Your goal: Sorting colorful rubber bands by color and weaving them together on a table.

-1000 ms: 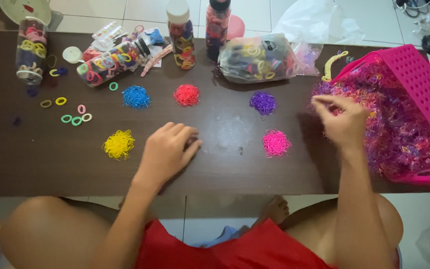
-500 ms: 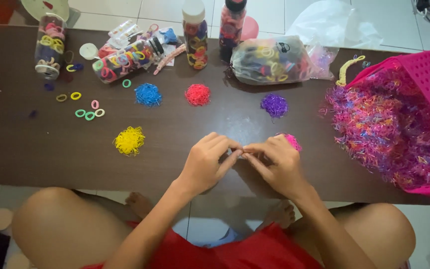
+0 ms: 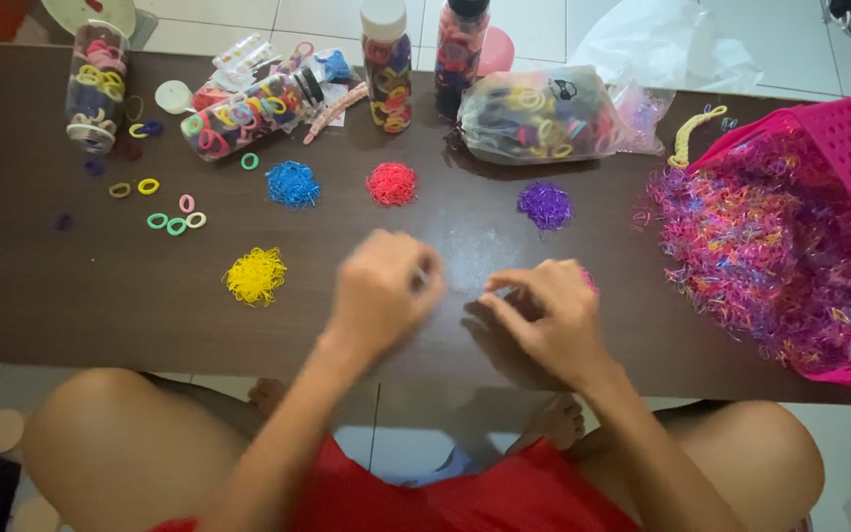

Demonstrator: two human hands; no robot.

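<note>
My left hand [image 3: 381, 288] hovers blurred over the middle of the dark brown table [image 3: 71, 296], its fingers curled; what it holds is unclear. My right hand [image 3: 547, 317] rests just to its right, thumb and forefinger pinched together, with nothing visible between them. A pink pile of tiny elastic bands [image 3: 591, 283] peeks out from behind the right hand. Other sorted piles lie around: yellow [image 3: 255, 276], blue [image 3: 293, 183], red [image 3: 391, 183] and purple [image 3: 545, 205]. At the right, a pink perforated basket [image 3: 844, 148] spills a heap of mixed bands [image 3: 770, 246].
At the table's back stand two upright bottles of hair ties [image 3: 387, 69], a bottle lying on its side [image 3: 243, 113], another at far left [image 3: 93, 84], and a clear bag of ties [image 3: 539, 116]. Loose ring ties [image 3: 175, 217] lie at left. My knees are below the front edge.
My right hand came back from the basket heap to the table middle, where both hands met fingertip to fingertip. Now my left hand has pulled away, up and to the left.
</note>
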